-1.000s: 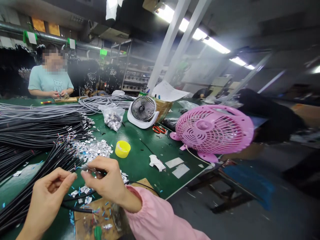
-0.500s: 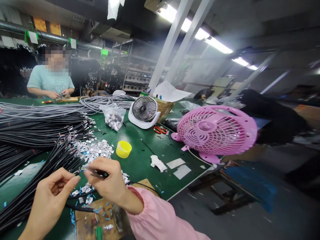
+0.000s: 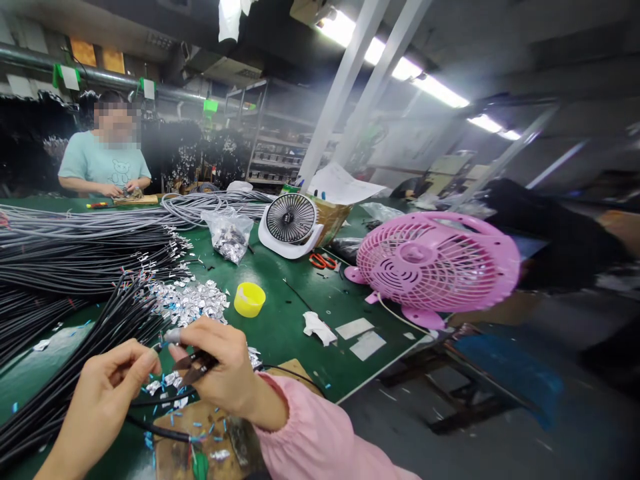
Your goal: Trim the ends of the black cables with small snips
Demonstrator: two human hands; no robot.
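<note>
Cables (image 3: 135,313): many ends beyond your left hand (image 3: 107,393) already show bared coloured wires; how many remain is unclear.
Foil scraps (image 3: 195,300): heaped just beyond your right hand (image 3: 220,363), likely waste.
Wire end (image 3: 160,344): between your hands, seemingly pinched by your left thumb and forefinger; looks unfinished.
Dark tool (image 3: 195,367): gripped in your curled right hand.
Lone cable (image 3: 165,431): below your hands, its wires bared.

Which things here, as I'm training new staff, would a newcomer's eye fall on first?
Likely the big pink fan at the right of the green table. Next, the bright yellow cylinder beside silvery foil scraps, just beyond the right hand, and the mass of black cables at the left.
</note>
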